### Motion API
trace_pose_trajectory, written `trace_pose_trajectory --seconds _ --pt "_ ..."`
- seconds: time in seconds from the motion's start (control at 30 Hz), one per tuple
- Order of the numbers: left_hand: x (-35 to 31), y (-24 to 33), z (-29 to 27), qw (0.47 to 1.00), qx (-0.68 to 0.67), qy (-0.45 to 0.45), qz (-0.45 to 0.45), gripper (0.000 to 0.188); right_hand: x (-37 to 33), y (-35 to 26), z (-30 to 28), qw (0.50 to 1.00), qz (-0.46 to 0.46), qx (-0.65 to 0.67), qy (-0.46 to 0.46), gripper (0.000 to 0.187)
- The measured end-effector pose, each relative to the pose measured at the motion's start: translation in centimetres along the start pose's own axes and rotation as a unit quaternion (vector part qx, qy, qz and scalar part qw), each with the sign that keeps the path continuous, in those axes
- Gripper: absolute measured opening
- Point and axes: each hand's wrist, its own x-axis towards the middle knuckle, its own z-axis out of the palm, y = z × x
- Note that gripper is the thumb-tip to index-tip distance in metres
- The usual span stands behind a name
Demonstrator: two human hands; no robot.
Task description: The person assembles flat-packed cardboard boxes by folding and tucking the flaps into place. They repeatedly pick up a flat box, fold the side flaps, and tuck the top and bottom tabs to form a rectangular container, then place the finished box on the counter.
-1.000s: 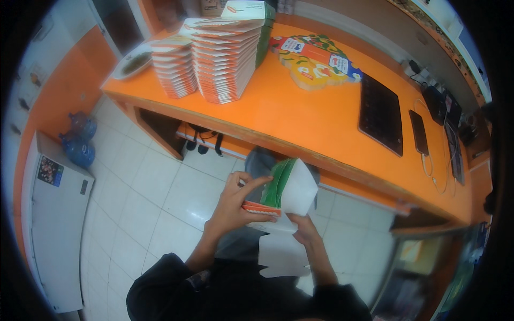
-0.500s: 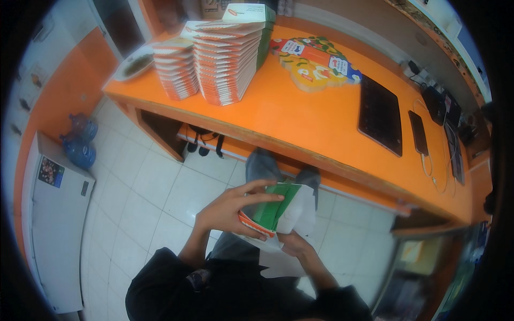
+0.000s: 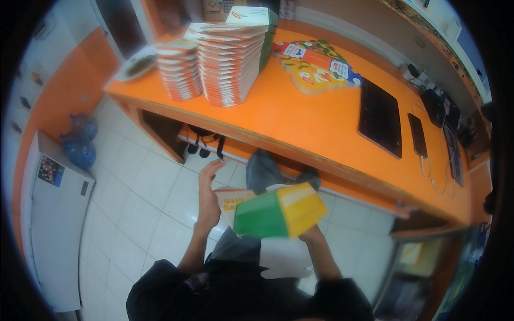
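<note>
A folding cardboard food carton [image 3: 259,214] is over my lap, blurred by motion. Its green and yellow panels face up, and a white and orange flap sticks out to the left. My right hand [image 3: 311,234] grips the carton at its lower right, with the fingers hidden beneath it. Beside the flap, my left hand [image 3: 209,195] is open, fingers stretched away from me; whether the palm touches the flap I cannot tell. A white card sheet [image 3: 284,258] lies across my lap under the carton.
Ahead stands an orange table [image 3: 300,120] bearing tall stacks of folded cartons [image 3: 227,67], a plate [image 3: 137,65], colourful printed cutouts [image 3: 316,64], a dark tablet [image 3: 379,117] and a phone [image 3: 417,135] on a cable. Blue water bottles [image 3: 80,142] and a white fridge [image 3: 59,224] are left.
The carton has turned so that its green and yellow panels face up. My left hand has let go of it and moved left, fingers opening. My right hand still holds it.
</note>
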Motion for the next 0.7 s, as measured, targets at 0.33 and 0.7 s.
trace_pose_trajectory --seconds 0.33,0.7 --pt "-4.8 -4.5 0.1 0.672 -0.655 -0.057 -0.341 0.049 4.1 -1.9 0.9 0.969 -0.04 -0.099 -0.223 0.027" --pt "-3.9 -3.0 -1.7 0.804 -0.49 -0.117 -0.316 0.049 4.9 -1.0 -0.3 0.965 -0.121 -0.233 -0.004 0.035"
